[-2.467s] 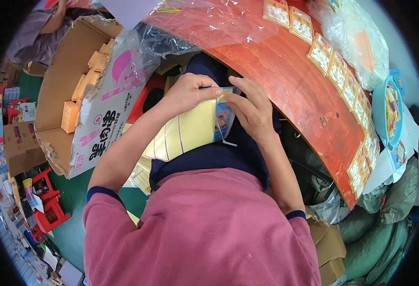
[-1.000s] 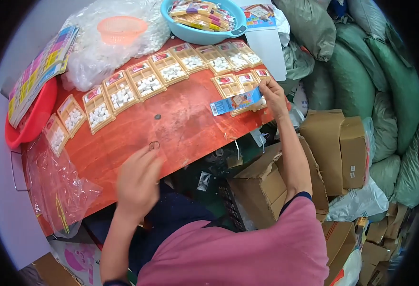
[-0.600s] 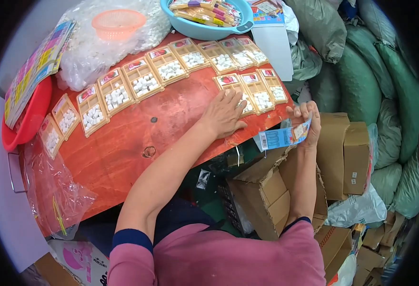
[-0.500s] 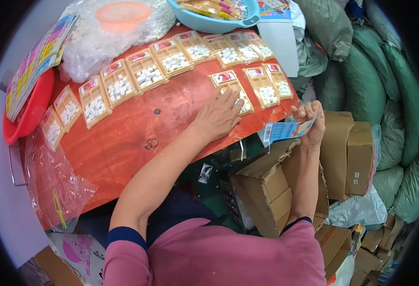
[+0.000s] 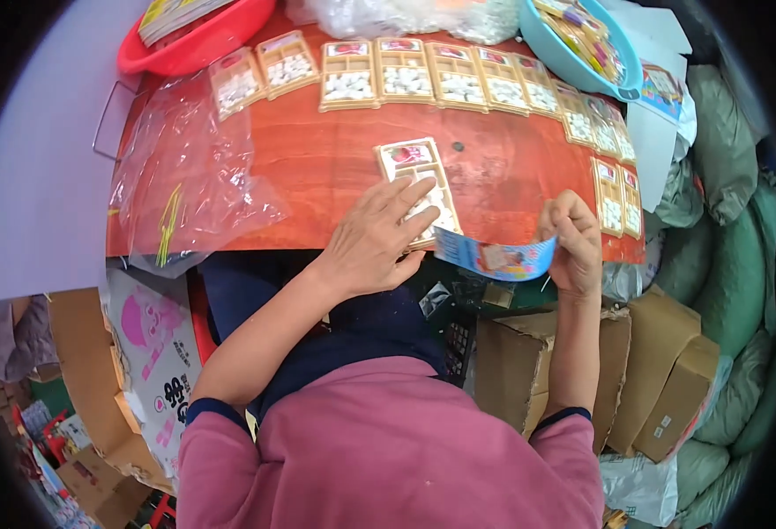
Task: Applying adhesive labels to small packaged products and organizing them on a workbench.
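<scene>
Near the front edge of the table, a tan compartment tray holds small white cubes and a label with a red picture. My left hand lies across its near half, fingers stretched out on it and thumb apart by its near edge. Some of the cubes are hidden under the fingers. To the right, my right hand pinches one end of a curved, blue printed card. The card's other end reaches the tray's near corner, beside my left hand; whether they touch, I cannot tell.
Similar filled trays line the far side of the red table. A clear plastic bag lies at left. A red basin and a blue basin stand at the back. Cardboard boxes and green sacks crowd the right.
My view has turned right-to-left, so the scene shifts. My left hand has brought the tray leftward, away from the two trays at right. The card is now close to the tray.
</scene>
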`<state>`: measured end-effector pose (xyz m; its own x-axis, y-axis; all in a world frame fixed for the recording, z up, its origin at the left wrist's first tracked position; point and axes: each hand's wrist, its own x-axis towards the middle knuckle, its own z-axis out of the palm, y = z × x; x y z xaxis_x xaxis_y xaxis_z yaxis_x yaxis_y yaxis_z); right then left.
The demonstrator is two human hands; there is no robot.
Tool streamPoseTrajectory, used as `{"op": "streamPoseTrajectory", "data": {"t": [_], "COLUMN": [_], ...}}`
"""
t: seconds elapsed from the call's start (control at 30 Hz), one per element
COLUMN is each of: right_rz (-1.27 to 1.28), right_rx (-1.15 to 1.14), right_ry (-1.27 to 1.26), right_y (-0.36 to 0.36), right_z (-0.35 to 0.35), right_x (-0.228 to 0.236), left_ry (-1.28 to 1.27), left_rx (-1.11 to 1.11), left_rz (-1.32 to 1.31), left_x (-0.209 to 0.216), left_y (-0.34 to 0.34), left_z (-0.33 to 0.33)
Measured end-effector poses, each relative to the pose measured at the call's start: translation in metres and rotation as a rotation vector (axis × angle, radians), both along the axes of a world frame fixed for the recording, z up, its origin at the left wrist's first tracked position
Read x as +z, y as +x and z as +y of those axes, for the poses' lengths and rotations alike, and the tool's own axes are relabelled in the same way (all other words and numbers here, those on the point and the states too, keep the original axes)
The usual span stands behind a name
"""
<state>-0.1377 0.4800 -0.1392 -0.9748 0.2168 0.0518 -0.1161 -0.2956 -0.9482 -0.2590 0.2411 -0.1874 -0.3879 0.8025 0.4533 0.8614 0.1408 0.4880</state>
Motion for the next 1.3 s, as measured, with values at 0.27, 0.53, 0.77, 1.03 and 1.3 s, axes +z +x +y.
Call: {"op": "streamPoseTrajectory", "data": {"t": [0.27, 0.53, 0.77, 1.03, 1.3], "right_rz": [-0.217, -0.368, -0.436, -0.465, -0.487], "right_rx": [-0.072, -0.261, -0.245, -0.244, -0.257], "right_ry": [-0.02, 0.15, 0.451, 0.543, 0.825], "right_y": [-0.053, -0.073, -0.082, -0.093, -0.096], "right_z": [-0.051, -0.057, -0.046, -0.044, -0.053], "right_x": [0.005, -0.009, -0.029, -0.033, -0.032], "left_ry": [0.66, 0.295, 0.179, 0.072, -0.033], "left_rx": [0.125, 0.183, 0.334, 0.385, 0.421], "left_rz": [-1.299, -1.266, -1.132, -1.066, -0.853], "left_x": [0.013, 0.014, -0.009, -0.005, -0.004], "left_y": [-0.02, -0.042, -0.058, -0.06, -0.054], "left_z": [-0.04, -0.032, -0.02, -0.015, -0.009]}}
